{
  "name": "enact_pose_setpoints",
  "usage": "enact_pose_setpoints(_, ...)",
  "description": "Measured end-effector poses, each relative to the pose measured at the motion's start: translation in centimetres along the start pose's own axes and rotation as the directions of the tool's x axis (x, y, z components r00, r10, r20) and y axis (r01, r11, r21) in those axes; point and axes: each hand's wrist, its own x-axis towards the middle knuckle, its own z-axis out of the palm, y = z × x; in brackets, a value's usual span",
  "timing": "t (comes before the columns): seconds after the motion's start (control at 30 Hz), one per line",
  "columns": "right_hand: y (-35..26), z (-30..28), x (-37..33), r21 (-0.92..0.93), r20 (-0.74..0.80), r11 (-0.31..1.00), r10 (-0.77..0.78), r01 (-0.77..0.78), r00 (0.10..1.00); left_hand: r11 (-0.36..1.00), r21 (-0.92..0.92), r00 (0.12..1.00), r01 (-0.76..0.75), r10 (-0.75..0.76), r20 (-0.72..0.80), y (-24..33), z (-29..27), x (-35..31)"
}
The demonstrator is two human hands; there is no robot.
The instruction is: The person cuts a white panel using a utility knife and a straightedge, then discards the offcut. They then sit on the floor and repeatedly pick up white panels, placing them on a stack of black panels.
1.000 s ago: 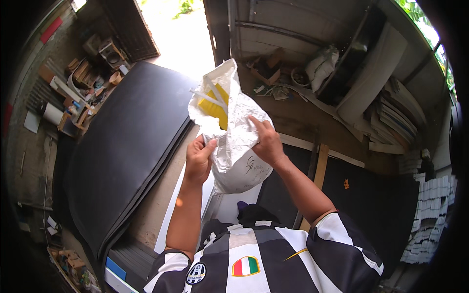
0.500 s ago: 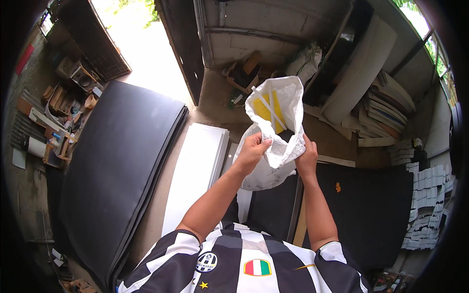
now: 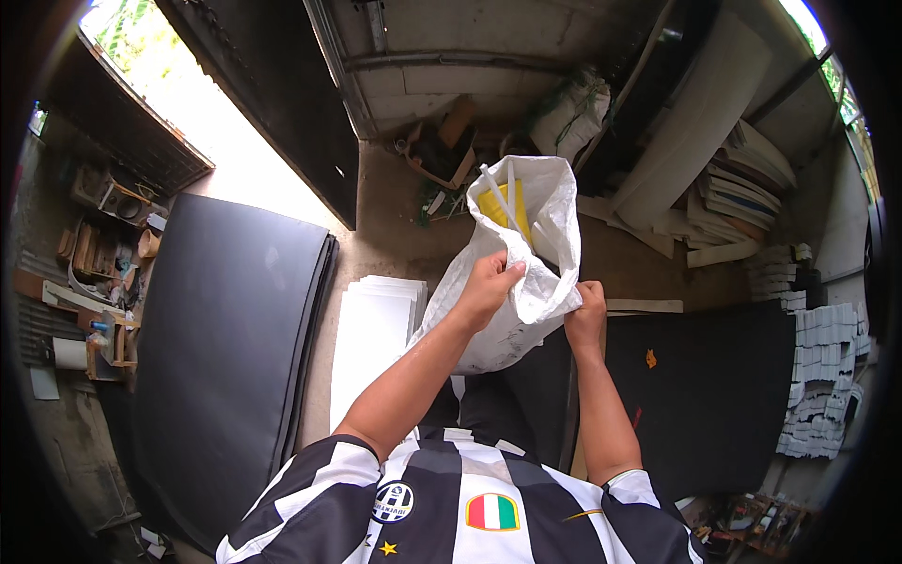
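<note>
A white woven sack (image 3: 470, 340) hangs in front of me with its mouth spread open. My left hand (image 3: 489, 289) is closed on the near left part of the rim, thumb on top of the bunched cloth. On the right side of the rim, my right hand (image 3: 586, 318) pinches the edge. Inside the mouth a yellow piece (image 3: 513, 205) shows, with thin white strips (image 3: 505, 209) leaning across it. The lower contents are hidden by the sack's wall.
Large black sheets (image 3: 225, 357) are stacked on the left, beside white sheets (image 3: 371, 343). A black sheet (image 3: 705, 404) lies to the right, near piled white strips (image 3: 822, 376). Beyond the sack stand an open carton (image 3: 442, 155) and another stuffed white sack (image 3: 575, 113).
The view has shifted, and the scene beyond has moved with it. The sack's lower part now reaches further left, and its mouth has tipped slightly. Both hands keep their grip on the rim.
</note>
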Motion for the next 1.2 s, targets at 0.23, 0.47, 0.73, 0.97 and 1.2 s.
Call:
enact_pose_setpoints(0.23,2.0,8.6,11.7,0.076,-0.035,0.997,0.008,-0.005,0.999,0.992,0.127,0.999,-0.010,0.015,-0.033,4.9,-5.2,13.8)
enact_pose_setpoints(0.47,3.3,20.7,22.4,0.151,-0.061,0.988,-0.010,0.019,0.998,0.972,0.232,0.981,-0.032,0.075,-0.180,9.2,-13.1,26.7)
enact_pose_setpoints(0.73,6.0,35.1,34.4,0.215,0.006,0.976,-0.043,0.041,0.999,0.962,0.273,0.911,0.025,0.091,-0.402,13.3,-22.6,41.0)
enact_pose_setpoints(0.97,8.0,45.3,44.7,0.240,-0.117,0.966,-0.074,0.100,0.990,0.952,0.300,0.898,-0.064,0.186,-0.398,17.0,-27.5,51.5)
enact_pose_setpoints(1.2,9.4,53.2,46.1,0.215,0.169,0.960,0.147,-0.182,0.975,0.966,0.193,0.825,0.173,-0.035,-0.564,13.7,-32.7,52.9)
